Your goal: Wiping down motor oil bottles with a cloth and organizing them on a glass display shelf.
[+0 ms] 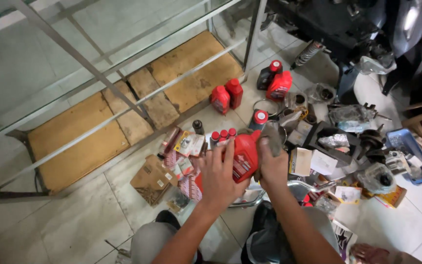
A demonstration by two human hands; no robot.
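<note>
Red plastic, smooth and moulded, makes up the oil bottle (244, 155) held between both hands over the tiled floor (74, 225), just in front of the person's knees. The left hand (218, 176) lies flat against the bottle's labelled face, fingers spread apart and pressing on it. The right hand (272, 164) is closed on a grey rag (271, 137), which it holds against the bottle's right side and shoulder.

Such a bottle is probably stiff-walled but slightly yielding, moderately heavy if full, and slippery where oil has filmed it. The flat faces and the neck look like the surest places to grip.

Going left to right around it: a glass display cabinet (98, 58) with a metal frame stands over worn wooden boards (79, 142). Beside its corner lies a brown cardboard box (152, 178), then a heap of small packaged parts (186, 146) and a row of small red-capped bottles (223, 134). Further back stand two red oil bottles (226, 95), touching each other, and another pair, one dark and one red (275, 80), near a coiled shock absorber (307, 53). To the right spread bagged parts, white boxes (313, 161) and a blue plastic tray (409, 146), with a dark motorcycle body (348, 24) at the top.

Pale glossy tiles form the floor, crowded on the right and barer on the left.
</note>
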